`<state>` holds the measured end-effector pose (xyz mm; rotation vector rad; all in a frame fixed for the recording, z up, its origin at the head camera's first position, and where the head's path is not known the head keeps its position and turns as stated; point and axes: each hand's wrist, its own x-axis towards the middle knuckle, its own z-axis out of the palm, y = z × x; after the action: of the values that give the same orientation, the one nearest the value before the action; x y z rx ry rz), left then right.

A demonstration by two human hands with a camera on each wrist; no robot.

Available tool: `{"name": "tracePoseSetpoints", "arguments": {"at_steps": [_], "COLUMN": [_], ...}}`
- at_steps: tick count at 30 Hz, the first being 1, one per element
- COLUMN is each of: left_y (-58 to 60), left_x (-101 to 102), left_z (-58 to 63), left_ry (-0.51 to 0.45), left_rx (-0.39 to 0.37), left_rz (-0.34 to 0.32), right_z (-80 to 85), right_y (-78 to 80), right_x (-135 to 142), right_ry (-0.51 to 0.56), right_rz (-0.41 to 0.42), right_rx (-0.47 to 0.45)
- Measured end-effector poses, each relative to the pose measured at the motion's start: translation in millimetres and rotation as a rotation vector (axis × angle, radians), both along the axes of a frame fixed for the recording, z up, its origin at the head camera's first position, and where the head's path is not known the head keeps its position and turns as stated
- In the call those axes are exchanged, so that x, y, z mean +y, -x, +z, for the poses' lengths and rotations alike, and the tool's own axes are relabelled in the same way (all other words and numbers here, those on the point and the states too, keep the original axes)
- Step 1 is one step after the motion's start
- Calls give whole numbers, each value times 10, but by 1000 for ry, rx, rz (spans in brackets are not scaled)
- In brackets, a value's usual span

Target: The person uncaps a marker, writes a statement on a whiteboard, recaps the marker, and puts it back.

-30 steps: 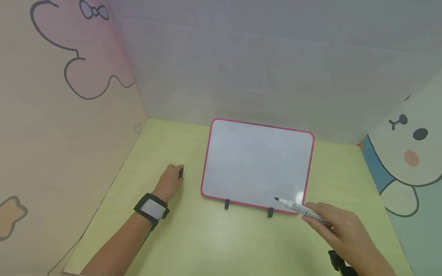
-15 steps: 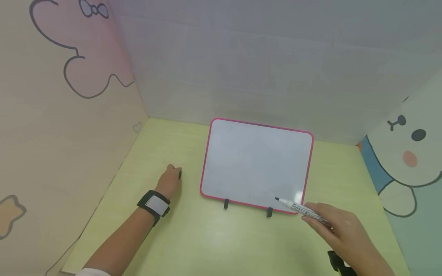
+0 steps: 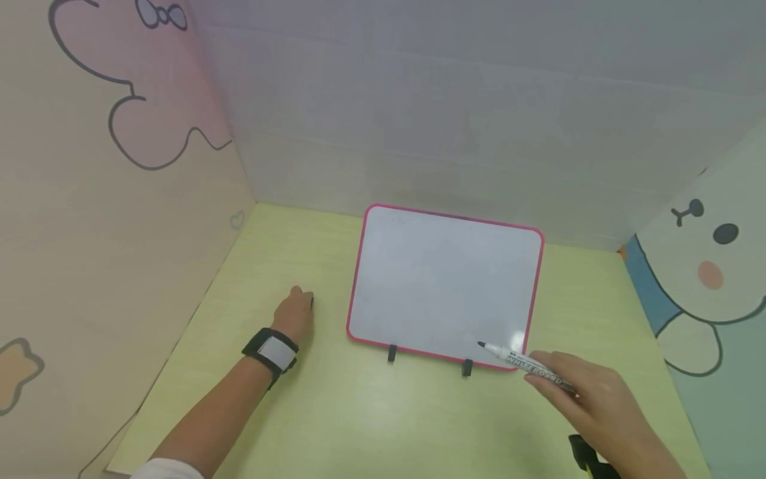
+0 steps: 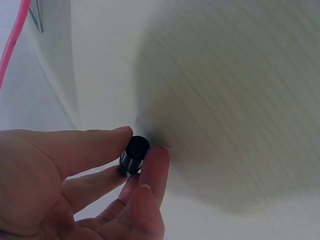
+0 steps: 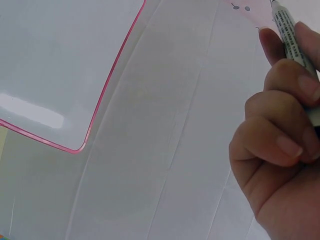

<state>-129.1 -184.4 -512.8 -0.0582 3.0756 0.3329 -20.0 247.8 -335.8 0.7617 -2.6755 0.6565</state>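
My right hand (image 3: pixel 592 392) holds a white whiteboard marker (image 3: pixel 529 366) like a pen, its dark tip uncapped and overlapping the lower right of the board in the head view. Thumb and fingers curl round the marker barrel (image 5: pixel 290 37) in the right wrist view. Left of the board, my left hand (image 3: pixel 293 316) is low over the table. Between its thumb and fingers it pinches a small black marker cap (image 4: pixel 134 156), plain in the left wrist view. The whiteboard (image 3: pixel 445 286) has a pink frame, bears no marks, and leans on two small black feet.
The pale yellow table (image 3: pixel 359 412) spreads around the board. A plain light wall (image 3: pixel 455 133) rises behind it. Cartoon-printed panels stand at the left (image 3: pixel 120 266) and right (image 3: pixel 718 279). A black strap with a white patch (image 3: pixel 275 352) circles the left wrist.
My left hand has turned slightly and lowered a little, so less of the black cap shows in the head view. The right hand and marker have stayed nearly still.
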Motion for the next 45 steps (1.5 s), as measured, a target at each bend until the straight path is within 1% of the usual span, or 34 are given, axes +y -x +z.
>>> {"name": "tracePoseSetpoints", "arguments": {"at_steps": [3,9,12,14,19,21,28,31,33,34,36,37,40,41,42,44,45], "left_y": [2,5,0,-2,7,20,88,113,138,154,197,224,307,329,330,323,335], "left_x": [-2,-7,-6,-2,-3,-2,44,61,74,81,102,119,187,211,245,306,326], "left_z": [-18,-66,-76,-70,-27,-3,75,95,114,134,183,218,338,369,446,558,551], "left_ry": [15,19,8,-12,-52,-60,-82,-91,-119,-148,-265,-348,-660,-758,-839,-954,-988], "left_rx": [16,107,124,116,45,17,-31,-20,16,47,110,136,186,193,184,159,148], "left_rz": [-10,-46,-52,-43,3,11,-9,-13,-26,-41,-79,-102,-174,-191,-200,-215,-218], "right_z": [3,7,9,11,9,8,19,6,-8,-15,-28,-34,-54,-58,-62,-69,-72], "right_y": [-1,-13,-16,-20,-32,-36,-52,-50,-49,-50,-51,-52,-56,-57,-59,-64,-65], "right_x": [4,20,29,31,29,31,42,48,56,57,57,58,54,48,41,29,26], "right_ry": [3,2,-7,-14,-16,-17,-38,-20,-7,0,7,12,20,20,19,13,11], "right_rz": [2,-7,-19,-27,-33,-35,-62,-56,-52,-50,-51,-50,-54,-58,-64,-80,-85], "right_rx": [1,-12,-19,-26,-36,-38,-62,-51,-50,-47,-46,-46,-59,-71,-83,-107,-113]}}
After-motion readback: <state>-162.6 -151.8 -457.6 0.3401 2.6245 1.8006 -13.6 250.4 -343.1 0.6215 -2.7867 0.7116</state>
